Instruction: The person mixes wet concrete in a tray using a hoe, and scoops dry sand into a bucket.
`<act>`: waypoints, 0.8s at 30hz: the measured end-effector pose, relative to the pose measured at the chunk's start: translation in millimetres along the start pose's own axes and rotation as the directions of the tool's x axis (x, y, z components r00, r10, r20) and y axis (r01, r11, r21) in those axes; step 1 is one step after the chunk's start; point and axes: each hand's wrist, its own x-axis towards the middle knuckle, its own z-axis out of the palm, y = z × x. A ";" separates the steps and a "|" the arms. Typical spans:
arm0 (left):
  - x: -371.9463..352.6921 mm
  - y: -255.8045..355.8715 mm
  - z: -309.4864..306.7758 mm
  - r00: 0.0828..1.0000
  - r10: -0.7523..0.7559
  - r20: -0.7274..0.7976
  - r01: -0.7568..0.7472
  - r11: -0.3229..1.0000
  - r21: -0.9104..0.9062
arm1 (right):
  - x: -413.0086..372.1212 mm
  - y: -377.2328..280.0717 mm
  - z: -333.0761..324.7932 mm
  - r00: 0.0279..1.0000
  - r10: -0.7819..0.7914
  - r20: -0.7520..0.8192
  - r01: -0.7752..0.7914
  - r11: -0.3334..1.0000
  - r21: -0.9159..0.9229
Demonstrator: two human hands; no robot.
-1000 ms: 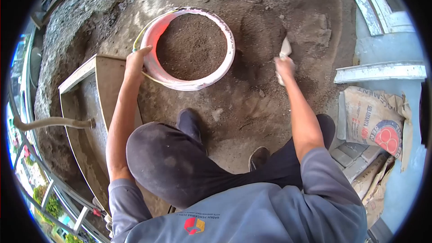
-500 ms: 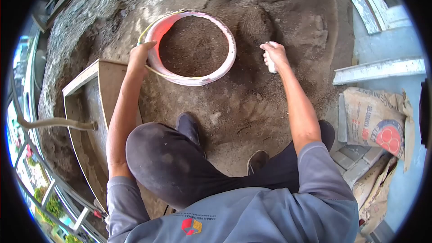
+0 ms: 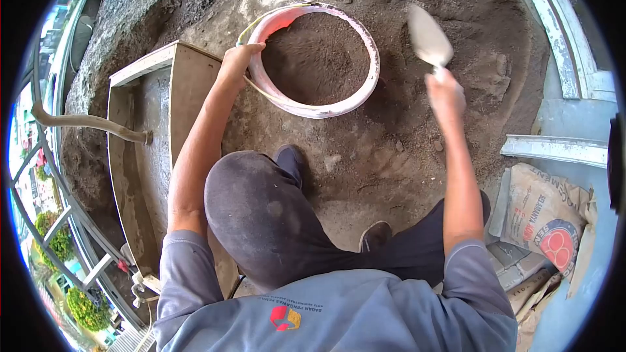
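A worn pink-and-white bucket (image 3: 313, 112) stands tilted on the ground, with brown sand (image 3: 319, 58) inside it. My left hand (image 3: 240, 64) is closed on the left side of the bucket's rim, thumb over the edge, beside the yellowish handle. To the right, my right hand (image 3: 447, 98), slightly blurred, grips the handle of a trowel (image 3: 429, 38). The trowel's pale blade points away from me above the sand heap (image 3: 476, 32), apart from the bucket. No load of sand shows on the blade.
A wooden trough (image 3: 173, 101) with a curved stick (image 3: 98, 122) stands at my left. On the right lie a cement bag (image 3: 544, 212), grey blocks (image 3: 515, 264) and a white metal bar (image 3: 554, 150). Loose sand and soil cover the ground ahead.
My right hand has lifted the trowel, whose blade was at the sand and now shows fully. The sand in the bucket looks disturbed. The whole view has shifted, while my left hand stays on the rim.
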 end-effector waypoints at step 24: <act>11.1 -21.1 -13.3 1.000 0.031 -0.003 -0.031 0.999 0.034 | 33.1 18.2 41.0 0.870 0.002 0.493 -0.379 0.643 0.666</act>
